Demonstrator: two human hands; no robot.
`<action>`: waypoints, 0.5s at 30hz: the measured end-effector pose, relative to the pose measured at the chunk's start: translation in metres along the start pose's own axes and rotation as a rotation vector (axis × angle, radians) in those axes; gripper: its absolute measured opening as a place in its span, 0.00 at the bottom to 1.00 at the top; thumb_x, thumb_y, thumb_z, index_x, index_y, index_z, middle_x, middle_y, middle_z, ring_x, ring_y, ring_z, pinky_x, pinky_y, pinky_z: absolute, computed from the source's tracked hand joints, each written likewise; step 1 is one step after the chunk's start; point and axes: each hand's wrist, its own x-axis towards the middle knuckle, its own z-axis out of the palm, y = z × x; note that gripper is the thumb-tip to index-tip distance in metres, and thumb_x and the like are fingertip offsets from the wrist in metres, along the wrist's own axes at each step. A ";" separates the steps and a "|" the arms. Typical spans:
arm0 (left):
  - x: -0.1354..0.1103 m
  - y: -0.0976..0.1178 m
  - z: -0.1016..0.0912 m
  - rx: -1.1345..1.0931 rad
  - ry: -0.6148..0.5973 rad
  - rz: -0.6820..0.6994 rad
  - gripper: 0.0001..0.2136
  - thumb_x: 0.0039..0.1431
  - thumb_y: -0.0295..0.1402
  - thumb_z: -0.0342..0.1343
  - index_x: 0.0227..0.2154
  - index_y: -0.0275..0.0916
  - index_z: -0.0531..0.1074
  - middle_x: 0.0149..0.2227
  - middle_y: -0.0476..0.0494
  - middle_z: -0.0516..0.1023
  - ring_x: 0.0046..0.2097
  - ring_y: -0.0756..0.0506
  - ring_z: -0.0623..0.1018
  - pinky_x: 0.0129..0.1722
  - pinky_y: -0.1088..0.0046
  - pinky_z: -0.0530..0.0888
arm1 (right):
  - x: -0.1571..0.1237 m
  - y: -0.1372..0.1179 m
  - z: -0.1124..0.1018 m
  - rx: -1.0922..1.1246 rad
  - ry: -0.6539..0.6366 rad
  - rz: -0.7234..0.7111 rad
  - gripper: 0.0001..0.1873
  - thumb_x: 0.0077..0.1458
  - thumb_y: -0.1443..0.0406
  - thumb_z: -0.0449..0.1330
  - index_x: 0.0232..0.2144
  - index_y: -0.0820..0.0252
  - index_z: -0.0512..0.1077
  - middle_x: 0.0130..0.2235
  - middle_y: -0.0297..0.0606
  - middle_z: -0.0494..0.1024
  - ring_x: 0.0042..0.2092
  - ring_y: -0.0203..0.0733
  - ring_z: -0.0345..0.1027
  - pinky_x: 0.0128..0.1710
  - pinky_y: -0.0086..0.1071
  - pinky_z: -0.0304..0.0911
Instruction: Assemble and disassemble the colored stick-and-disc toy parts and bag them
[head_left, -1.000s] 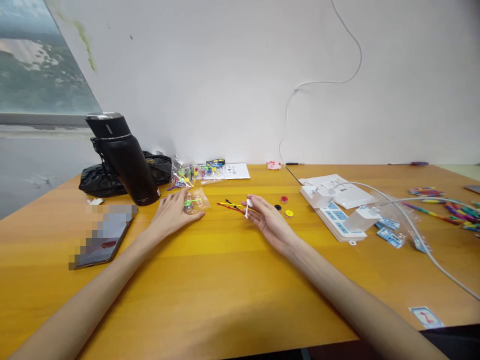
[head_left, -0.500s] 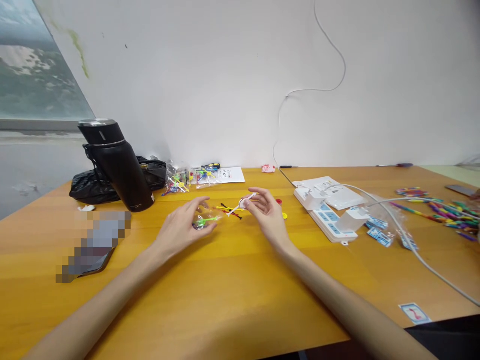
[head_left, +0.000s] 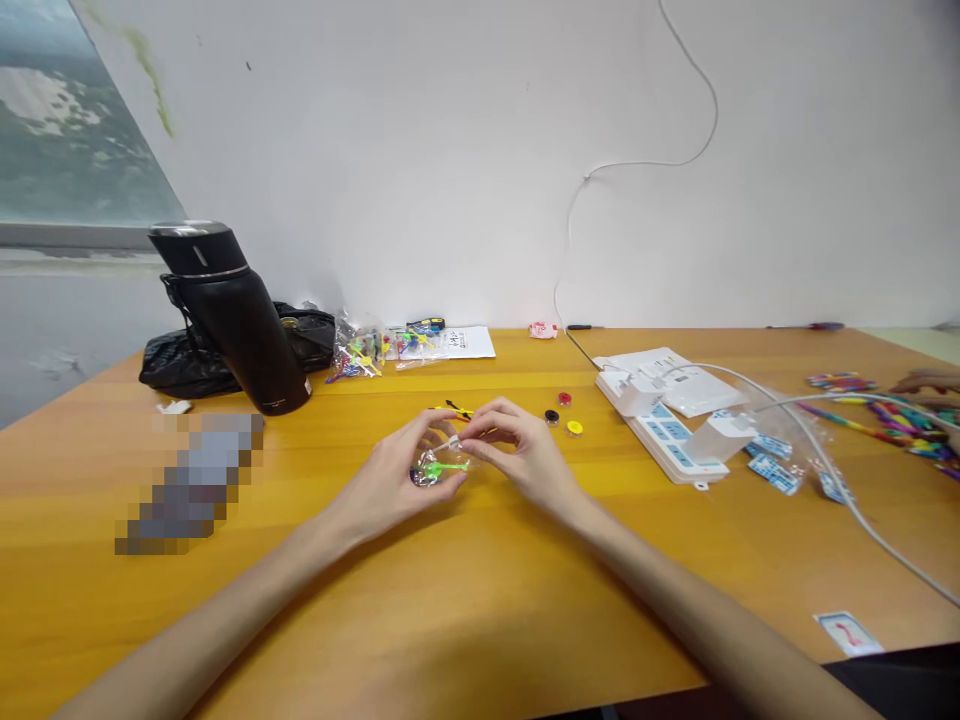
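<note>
My left hand (head_left: pixel 384 482) is closed around a small clear plastic bag (head_left: pixel 426 471), with a bright green plastic piece (head_left: pixel 451 467) showing in it. Pinched in the fingertips of my right hand (head_left: pixel 534 452) is a thin white plastic stick (head_left: pixel 448 445). Its far end reaches the bag, though I cannot tell how deep it goes. Just behind my hands lie yellow and black plastic sticks (head_left: pixel 459 408), partly covered by my fingers. A red disc (head_left: pixel 564 399), a black disc (head_left: pixel 552 416) and a yellow disc (head_left: pixel 574 428) rest right of my right hand.
A black flask (head_left: pixel 244 330) stands at the left, near a blurred phone (head_left: pixel 199 480). Filled bags (head_left: pixel 360 350) lie by the wall. On the right are a power strip (head_left: pixel 675 440) with a trailing cable, colourful pieces (head_left: pixel 892 425) and another person's hand (head_left: pixel 930 382).
My right hand has moved left with the white stick, bringing it to the bag in my left hand. The discs now show fully. Another person's hand has appeared at the right edge.
</note>
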 end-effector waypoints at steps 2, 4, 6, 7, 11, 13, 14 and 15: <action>-0.001 0.001 0.001 0.001 -0.017 -0.004 0.24 0.60 0.36 0.62 0.59 0.47 0.64 0.52 0.44 0.78 0.50 0.42 0.79 0.52 0.61 0.75 | 0.000 0.001 0.000 -0.020 -0.041 0.018 0.05 0.59 0.61 0.68 0.36 0.56 0.80 0.38 0.37 0.79 0.41 0.41 0.75 0.45 0.35 0.71; -0.002 0.001 0.002 0.003 -0.028 -0.004 0.25 0.60 0.36 0.61 0.59 0.48 0.64 0.52 0.43 0.78 0.49 0.42 0.79 0.51 0.61 0.75 | -0.001 0.002 -0.001 0.031 -0.088 0.058 0.06 0.59 0.62 0.67 0.37 0.57 0.80 0.38 0.37 0.81 0.41 0.41 0.76 0.46 0.36 0.71; -0.002 0.000 0.002 0.006 -0.033 -0.005 0.25 0.60 0.36 0.61 0.59 0.48 0.64 0.52 0.43 0.78 0.50 0.41 0.79 0.52 0.60 0.75 | -0.001 0.003 -0.001 0.113 -0.156 0.116 0.07 0.59 0.60 0.66 0.38 0.56 0.80 0.40 0.37 0.82 0.44 0.43 0.77 0.48 0.37 0.71; -0.002 -0.001 0.002 0.008 -0.034 -0.006 0.25 0.60 0.36 0.62 0.59 0.48 0.64 0.52 0.43 0.78 0.50 0.41 0.79 0.52 0.60 0.75 | -0.002 0.004 -0.001 0.149 -0.199 0.144 0.08 0.60 0.59 0.66 0.39 0.56 0.80 0.42 0.37 0.82 0.45 0.43 0.77 0.50 0.38 0.71; -0.003 -0.007 0.003 0.067 -0.049 -0.003 0.26 0.60 0.36 0.61 0.60 0.49 0.63 0.53 0.42 0.78 0.50 0.40 0.79 0.52 0.58 0.76 | -0.003 0.005 0.000 0.175 -0.314 0.192 0.10 0.63 0.58 0.61 0.43 0.54 0.80 0.45 0.37 0.83 0.49 0.46 0.77 0.54 0.41 0.69; -0.003 -0.011 0.002 0.171 -0.036 0.014 0.27 0.60 0.36 0.60 0.61 0.50 0.62 0.55 0.41 0.76 0.53 0.38 0.78 0.52 0.58 0.75 | -0.002 0.005 -0.001 0.136 -0.284 0.172 0.11 0.64 0.59 0.60 0.44 0.54 0.80 0.47 0.37 0.83 0.50 0.46 0.77 0.55 0.42 0.68; -0.002 -0.015 0.001 0.232 -0.025 0.021 0.26 0.60 0.36 0.60 0.61 0.50 0.62 0.57 0.41 0.75 0.54 0.38 0.77 0.53 0.58 0.74 | 0.000 0.005 -0.002 0.110 -0.253 0.161 0.11 0.65 0.60 0.59 0.44 0.54 0.80 0.47 0.37 0.83 0.51 0.46 0.76 0.56 0.42 0.67; -0.001 -0.018 -0.001 0.290 -0.014 0.022 0.26 0.61 0.36 0.59 0.61 0.50 0.62 0.57 0.42 0.75 0.55 0.37 0.76 0.53 0.58 0.74 | 0.001 0.006 -0.005 0.074 -0.217 0.152 0.11 0.65 0.62 0.58 0.44 0.55 0.80 0.47 0.38 0.82 0.51 0.46 0.76 0.55 0.41 0.67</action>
